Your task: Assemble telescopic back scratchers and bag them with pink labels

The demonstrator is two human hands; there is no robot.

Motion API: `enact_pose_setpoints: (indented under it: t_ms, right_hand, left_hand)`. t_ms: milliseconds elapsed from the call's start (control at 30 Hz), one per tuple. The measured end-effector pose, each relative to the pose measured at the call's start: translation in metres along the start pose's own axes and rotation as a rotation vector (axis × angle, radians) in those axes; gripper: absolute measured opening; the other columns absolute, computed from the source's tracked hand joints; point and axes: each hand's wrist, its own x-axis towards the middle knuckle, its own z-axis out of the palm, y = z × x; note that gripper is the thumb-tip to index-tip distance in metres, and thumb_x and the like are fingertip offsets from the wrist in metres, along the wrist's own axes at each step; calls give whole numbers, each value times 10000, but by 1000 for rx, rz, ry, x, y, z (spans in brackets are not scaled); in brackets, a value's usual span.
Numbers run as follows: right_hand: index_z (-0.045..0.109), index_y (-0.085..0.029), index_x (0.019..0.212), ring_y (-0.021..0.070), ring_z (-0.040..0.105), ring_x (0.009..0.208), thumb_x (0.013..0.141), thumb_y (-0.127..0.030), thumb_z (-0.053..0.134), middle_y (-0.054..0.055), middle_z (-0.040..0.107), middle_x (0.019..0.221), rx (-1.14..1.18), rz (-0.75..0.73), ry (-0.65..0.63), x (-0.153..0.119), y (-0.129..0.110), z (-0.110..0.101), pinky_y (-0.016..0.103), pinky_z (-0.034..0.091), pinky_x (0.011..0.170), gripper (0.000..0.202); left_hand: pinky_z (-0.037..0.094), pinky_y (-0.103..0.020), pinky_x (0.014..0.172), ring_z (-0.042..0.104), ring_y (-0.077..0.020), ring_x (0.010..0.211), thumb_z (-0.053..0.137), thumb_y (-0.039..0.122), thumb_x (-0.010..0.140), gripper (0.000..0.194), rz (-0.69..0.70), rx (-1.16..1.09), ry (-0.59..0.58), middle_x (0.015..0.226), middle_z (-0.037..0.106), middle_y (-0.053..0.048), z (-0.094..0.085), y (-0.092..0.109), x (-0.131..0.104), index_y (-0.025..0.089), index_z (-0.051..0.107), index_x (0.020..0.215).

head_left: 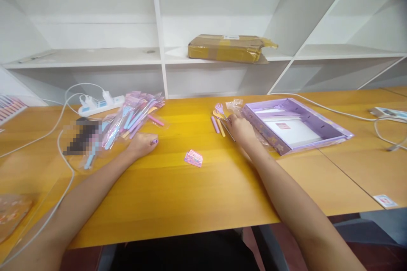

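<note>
My left hand (141, 145) is closed around a purple handle (154, 141), whose round end sticks out past the fingers; the rest is hidden in the fist. It rests beside a pile of plastic-wrapped back scratchers (133, 116) in blue, purple, yellow and pink. Bent fingers of my right hand (241, 129) pinch a thin metal rod of a claw-headed back scratcher (219, 109); its grip is partly hidden. A yellow claw head (218, 114) lies against it. Purple (215, 125) and yellow (221, 128) handles lie just left of that hand.
Between my hands lie small pink printed cards (193, 158). A purple open box (282, 149) stands at right, with crumpled clear plastic (234, 104) near it. At back left are a power strip (108, 103) and white cables. A taped carton (225, 47) sits on the shelf.
</note>
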Motion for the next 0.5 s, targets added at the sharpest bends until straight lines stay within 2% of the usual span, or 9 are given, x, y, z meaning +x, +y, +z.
enact_pose_setpoints:
  t_ms: [333,500]
  right_hand:
    - [658,-116,1172,276,717,936,1113,-348,353,210,717,1086,-73,14,62,0,-9,6,348,488,806,387]
    - [667,-135,1119,276,695,1002,1106,-352,375,208,702,1166,-79,6,181,-7,-17,-2,321,471,774,364]
  left_hand:
    - [306,-309,623,454,-162,592,480,235,907,243,-79,-53,21,613,474,21,-5,10,3,233,381,685]
    - [364,-316,657,508,-186,667,483,252,918,58,-207,-206,96,739,527,11,-17,28,7,242,446,874]
